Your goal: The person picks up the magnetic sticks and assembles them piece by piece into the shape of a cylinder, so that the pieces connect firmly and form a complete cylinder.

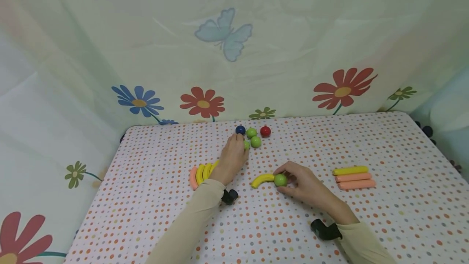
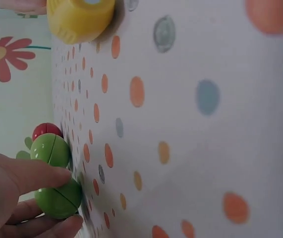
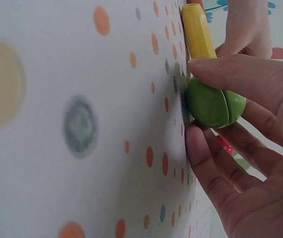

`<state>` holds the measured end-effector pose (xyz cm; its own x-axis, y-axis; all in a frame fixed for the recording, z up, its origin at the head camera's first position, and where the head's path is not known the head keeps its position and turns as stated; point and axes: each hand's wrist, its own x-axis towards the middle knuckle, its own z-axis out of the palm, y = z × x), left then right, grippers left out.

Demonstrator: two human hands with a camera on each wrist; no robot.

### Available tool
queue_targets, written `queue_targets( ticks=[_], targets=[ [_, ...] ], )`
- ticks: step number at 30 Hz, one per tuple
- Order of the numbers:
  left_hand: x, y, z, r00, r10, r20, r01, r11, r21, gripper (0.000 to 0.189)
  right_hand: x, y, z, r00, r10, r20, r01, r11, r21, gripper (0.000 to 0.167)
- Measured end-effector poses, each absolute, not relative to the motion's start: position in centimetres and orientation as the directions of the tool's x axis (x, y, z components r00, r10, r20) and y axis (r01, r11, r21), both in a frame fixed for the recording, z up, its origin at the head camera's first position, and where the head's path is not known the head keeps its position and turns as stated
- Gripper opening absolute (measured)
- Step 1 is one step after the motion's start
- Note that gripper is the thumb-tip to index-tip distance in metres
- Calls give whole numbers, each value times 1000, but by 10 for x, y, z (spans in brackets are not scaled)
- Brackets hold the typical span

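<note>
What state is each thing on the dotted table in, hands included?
Left hand: pinching a green ball.
Right hand: gripping another green ball.
Lone banana: lying, one end at that ball.
Blue ball: resting; touched or not, unclear.
Red ball: resting, unheld.
Two other green balls: resting close together.
Other bananas: lying side by side, partly hidden.
Pink curved piece: lying beside them.
Straight sticks: lying side by side, unheld.
</note>
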<state>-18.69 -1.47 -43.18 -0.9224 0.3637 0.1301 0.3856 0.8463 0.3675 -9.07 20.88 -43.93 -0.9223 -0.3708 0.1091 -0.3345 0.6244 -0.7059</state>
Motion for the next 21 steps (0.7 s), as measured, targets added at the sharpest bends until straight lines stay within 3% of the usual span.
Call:
queue_targets(
  ticks=[11,21],
  targets=[
    [-161,-37,-417,-939,343,35,302,768,565,30,-87,208,-438,-920,-377,108,-340,630,-698,39],
    [-123,-56,-405,-900,427,-87,306,762,572,32,-82,209,-440,-924,-376,70,-301,603,-739,40]
  ],
)
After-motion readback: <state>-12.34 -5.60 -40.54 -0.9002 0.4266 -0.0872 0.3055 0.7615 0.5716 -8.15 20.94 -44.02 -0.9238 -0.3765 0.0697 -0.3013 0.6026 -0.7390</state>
